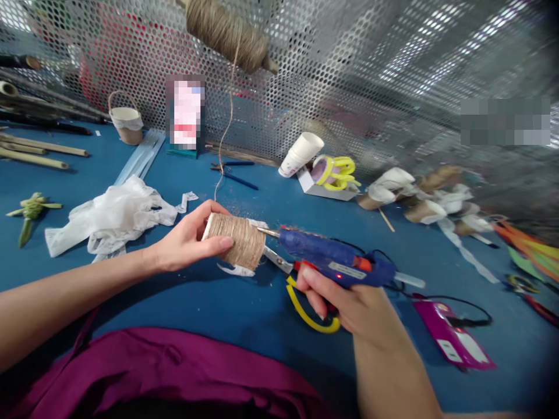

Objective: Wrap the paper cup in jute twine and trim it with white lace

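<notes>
My left hand (pixel 187 241) is closed around a paper cup wrapped in brown twine (pixel 244 241), tipped on its side above the table. The twine strand rises behind it to a large twine spool (pixel 225 35). In my right hand (pixel 338 294) is a blue hot glue gun (pixel 323 251) with a small red light on; a clear glue stick (pixel 410 280) pokes out of its back. Its metal nozzle is at the wrapped side of the cup, near the right end. Scissors with yellow handles (pixel 301 311) lie beneath the gun, partly covered.
White lace (pixel 116 212) lies in a heap at the left, near a green woven figure (pixel 32 212). A twine-wrapped basket (pixel 126 125), pliers (pixel 238 177) and stacked paper cups (pixel 301 152) stand or lie farther back. A purple power strip (pixel 452 334) is at the right.
</notes>
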{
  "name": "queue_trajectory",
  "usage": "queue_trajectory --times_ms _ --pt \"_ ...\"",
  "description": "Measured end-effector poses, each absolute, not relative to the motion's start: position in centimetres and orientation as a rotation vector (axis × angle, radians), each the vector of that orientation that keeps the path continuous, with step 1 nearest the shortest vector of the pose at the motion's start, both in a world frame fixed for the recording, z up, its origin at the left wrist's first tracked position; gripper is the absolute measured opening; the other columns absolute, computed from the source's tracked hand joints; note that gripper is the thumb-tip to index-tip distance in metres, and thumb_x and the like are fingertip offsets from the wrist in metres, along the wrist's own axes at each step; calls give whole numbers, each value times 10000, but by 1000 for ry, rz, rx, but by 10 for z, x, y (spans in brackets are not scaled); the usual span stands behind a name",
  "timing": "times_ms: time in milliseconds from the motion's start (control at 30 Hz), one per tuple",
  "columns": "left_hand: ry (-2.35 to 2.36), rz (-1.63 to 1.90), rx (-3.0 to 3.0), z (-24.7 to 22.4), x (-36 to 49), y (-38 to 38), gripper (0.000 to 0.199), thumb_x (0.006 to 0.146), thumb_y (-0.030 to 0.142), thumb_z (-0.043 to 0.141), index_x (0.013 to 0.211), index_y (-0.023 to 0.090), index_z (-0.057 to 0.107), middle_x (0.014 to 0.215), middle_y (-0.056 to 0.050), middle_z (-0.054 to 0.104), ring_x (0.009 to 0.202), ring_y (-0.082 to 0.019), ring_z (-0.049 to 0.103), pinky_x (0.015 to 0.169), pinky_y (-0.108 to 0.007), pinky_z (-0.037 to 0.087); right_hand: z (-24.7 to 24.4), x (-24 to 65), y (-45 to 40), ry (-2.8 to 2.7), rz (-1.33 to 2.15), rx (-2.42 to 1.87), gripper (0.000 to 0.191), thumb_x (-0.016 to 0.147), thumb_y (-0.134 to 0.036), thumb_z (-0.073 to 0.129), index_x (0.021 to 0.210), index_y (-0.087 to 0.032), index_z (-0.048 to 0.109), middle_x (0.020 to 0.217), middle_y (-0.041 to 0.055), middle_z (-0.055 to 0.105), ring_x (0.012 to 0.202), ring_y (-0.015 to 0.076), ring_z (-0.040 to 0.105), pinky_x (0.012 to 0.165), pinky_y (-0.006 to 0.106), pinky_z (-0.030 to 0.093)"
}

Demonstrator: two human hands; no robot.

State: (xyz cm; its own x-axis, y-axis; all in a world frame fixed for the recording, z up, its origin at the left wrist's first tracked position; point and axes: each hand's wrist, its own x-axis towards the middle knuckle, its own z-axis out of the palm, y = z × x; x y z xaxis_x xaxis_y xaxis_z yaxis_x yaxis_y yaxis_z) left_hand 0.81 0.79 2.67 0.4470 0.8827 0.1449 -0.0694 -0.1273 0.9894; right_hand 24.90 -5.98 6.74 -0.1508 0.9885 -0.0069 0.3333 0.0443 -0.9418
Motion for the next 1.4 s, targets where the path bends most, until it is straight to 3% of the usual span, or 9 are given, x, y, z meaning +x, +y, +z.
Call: queue_trajectory --times_ms 467,633,700,867,1100,1200,1267,1333,1400 --pt "807 1056 1373 22 8 16 395 711 353 648 991 180 429 932 -31 518 756 -117 516 626 -225 466 75 253 -55 -1488 1209 -1332 215 809 -365 572 807 -160 638 418 -61 433 341 75 348 357 244 277" --pt "844 1067 1350 20 7 18 486 662 340 706 1036 174 444 1022 -47 528 863 -148 540 703 -253 473 79 261 -33 -1221 1103 -1374 235 646 -339 726 824 -205 651 780 19 648 525 93 516 454 235 424" --pt "852 1045 1323 18 7 20 545 650 334 728 1089 169 450 1080 -59 534 929 -164 541 765 -266 462 73 267 -17 -1113 1043 -1509 303 561 -384 772 760 -191 650 699 1 623 590 102 547 514 221 455" --pt "816 982 1127 18 9 21 543 643 369 737 1081 135 518 1007 -72 590 874 -180 574 760 -285 452 44 282 24 -1141 988 -1681 358 468 -426 788 602 -154 597 538 -16 561 466 87 473 444 232 399" --pt "618 930 940 20 9 20 480 668 370 719 1042 114 563 950 -80 632 819 -168 602 751 -284 466 18 294 46 -1347 832 -1854 289 691 -411 637 556 -156 612 533 42 615 474 123 510 500 272 418" --pt "555 918 913 20 9 19 446 696 385 692 1035 129 554 922 -80 630 777 -176 613 694 -299 499 20 296 47 -1443 660 -1930 291 725 -335 622 483 -182 568 501 66 593 576 198 578 586 330 445" --pt "538 910 896 21 10 18 410 716 392 672 1014 139 549 897 -75 625 759 -180 613 655 -302 514 28 291 42 -1495 510 -1927 220 698 -260 648 507 -190 567 618 109 632 817 287 609 750 395 447" --pt "539 897 877 22 11 16 375 727 396 659 984 146 549 861 -63 620 739 -173 610 631 -296 521 39 279 30 -1571 401 -1855 39 687 -212 650 688 -178 631 908 143 658 1060 320 532 917 433 384" --pt "526 876 867 23 12 15 364 739 407 643 978 149 550 827 -55 617 709 -165 607 604 -283 518 53 261 11 -1717 405 -1703 194 726 -237 624 916 -200 638 1116 94 613 1095 255 531 972 390 381"
